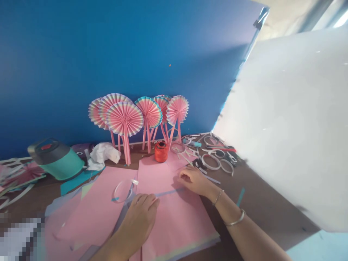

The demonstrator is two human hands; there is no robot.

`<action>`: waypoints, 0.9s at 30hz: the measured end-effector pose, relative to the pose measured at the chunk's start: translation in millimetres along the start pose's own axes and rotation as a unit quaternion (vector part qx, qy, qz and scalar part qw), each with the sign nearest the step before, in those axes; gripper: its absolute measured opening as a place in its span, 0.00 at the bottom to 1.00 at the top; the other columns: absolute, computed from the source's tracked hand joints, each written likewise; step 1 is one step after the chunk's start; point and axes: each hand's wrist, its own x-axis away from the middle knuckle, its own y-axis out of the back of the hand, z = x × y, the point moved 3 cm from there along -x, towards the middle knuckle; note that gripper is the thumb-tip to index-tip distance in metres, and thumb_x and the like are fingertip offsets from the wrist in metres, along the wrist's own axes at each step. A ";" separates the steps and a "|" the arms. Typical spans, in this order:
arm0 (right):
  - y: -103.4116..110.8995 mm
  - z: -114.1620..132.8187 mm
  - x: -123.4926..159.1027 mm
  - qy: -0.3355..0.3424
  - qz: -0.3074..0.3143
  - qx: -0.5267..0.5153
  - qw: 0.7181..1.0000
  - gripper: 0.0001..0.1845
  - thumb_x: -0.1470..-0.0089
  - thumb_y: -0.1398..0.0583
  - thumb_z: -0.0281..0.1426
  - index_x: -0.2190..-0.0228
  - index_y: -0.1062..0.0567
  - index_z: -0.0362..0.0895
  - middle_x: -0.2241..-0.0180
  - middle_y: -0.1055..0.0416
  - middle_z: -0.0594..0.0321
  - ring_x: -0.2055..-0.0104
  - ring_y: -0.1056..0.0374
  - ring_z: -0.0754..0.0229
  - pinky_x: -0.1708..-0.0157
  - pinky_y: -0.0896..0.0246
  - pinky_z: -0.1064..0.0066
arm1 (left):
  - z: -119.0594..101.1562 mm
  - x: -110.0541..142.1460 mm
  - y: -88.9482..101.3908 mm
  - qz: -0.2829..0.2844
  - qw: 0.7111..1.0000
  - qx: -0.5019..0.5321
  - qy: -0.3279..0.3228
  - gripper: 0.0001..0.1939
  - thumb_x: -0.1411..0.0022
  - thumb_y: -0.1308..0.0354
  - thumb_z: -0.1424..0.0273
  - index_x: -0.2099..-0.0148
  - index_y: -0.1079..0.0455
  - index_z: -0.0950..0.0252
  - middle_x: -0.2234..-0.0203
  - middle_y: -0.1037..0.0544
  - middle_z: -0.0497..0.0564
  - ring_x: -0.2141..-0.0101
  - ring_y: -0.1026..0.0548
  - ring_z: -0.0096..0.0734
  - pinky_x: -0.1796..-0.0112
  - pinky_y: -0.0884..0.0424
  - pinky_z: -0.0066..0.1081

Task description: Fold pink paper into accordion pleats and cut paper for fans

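Observation:
A pink paper sheet [179, 221] with a pale coloured border lies on the table, its far edge a thin lavender line. At the left end of that edge, my left hand [143, 212] is closed, fingers together and bent down onto the paper. My right hand [194, 179] is curled in a pinch at the right end of the same edge; its fingertips are partly hidden. Beyond the line lies more pink paper [154, 177], bearing a red spool of ribbon [161, 152]. Left of my left hand is a stack of pink sheets [92, 203] with a curled white strip [116, 188] on it.
Pleated pink paper fans [125, 119] on paper sticks stand against the blue wall [108, 47]. A green-and-grey container [61, 161] and crumpled white tissue [103, 156] stand left. Rolls of tape [211, 162], scissors and strips clutter the back right beside a white panel [296, 127].

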 end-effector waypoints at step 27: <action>10.2 2.9 10.6 -0.029 0.083 0.025 0.996 0.07 0.57 0.43 0.22 0.74 0.28 0.43 0.70 0.28 0.62 0.65 0.35 0.60 0.62 0.48 0.68 | 9.2 7.9 -5.8 -0.102 0.993 -0.045 0.037 0.17 0.45 0.52 0.80 0.57 0.29 0.58 0.52 0.30 0.54 0.52 0.33 0.43 0.55 0.33 0.45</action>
